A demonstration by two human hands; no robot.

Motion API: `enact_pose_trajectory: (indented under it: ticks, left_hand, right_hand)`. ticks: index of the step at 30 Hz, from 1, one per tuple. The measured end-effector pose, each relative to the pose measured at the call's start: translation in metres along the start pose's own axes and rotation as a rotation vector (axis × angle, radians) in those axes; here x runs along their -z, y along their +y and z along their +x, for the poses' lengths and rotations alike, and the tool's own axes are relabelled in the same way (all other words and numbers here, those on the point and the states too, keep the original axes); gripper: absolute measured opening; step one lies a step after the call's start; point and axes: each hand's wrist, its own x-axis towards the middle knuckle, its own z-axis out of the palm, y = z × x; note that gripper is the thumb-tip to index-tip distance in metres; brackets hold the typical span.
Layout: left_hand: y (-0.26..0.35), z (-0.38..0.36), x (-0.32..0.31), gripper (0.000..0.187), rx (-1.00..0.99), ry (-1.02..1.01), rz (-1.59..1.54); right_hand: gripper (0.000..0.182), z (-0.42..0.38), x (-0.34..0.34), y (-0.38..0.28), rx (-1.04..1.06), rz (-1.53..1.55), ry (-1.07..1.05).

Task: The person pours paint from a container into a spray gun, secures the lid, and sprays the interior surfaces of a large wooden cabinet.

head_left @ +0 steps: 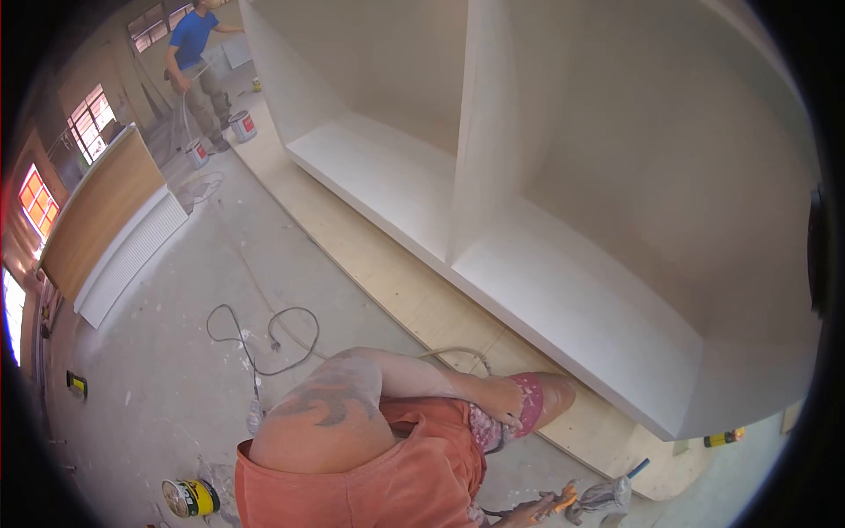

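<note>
Grey floor (176,352), white cabinet (563,255) upper right, left hand (500,401) resting open on knee (553,398), right hand (528,512) gripping spray gun (602,500).

Wood-faced panel (110,207) tilted on floor (167,352). Windows (91,121) behind panel. Person in blue shirt (193,40) beyond panel. Red-labelled cans (197,154) near panel's far end. Dark cable (238,340), yellow-and-black tin (204,497) on camera side of panel.
</note>
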Motion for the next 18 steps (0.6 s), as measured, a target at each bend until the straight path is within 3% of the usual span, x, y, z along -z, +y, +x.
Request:
enact_pose_trajectory:
  ticks: [18]
  left_hand:
    - [0.0020,-0.0042,0.0012,0.039,0.045,0.015,-0.007]
  right_hand:
    - [0.049,0.0046,-0.0080,-0.0022,0.003,0.024,0.032]
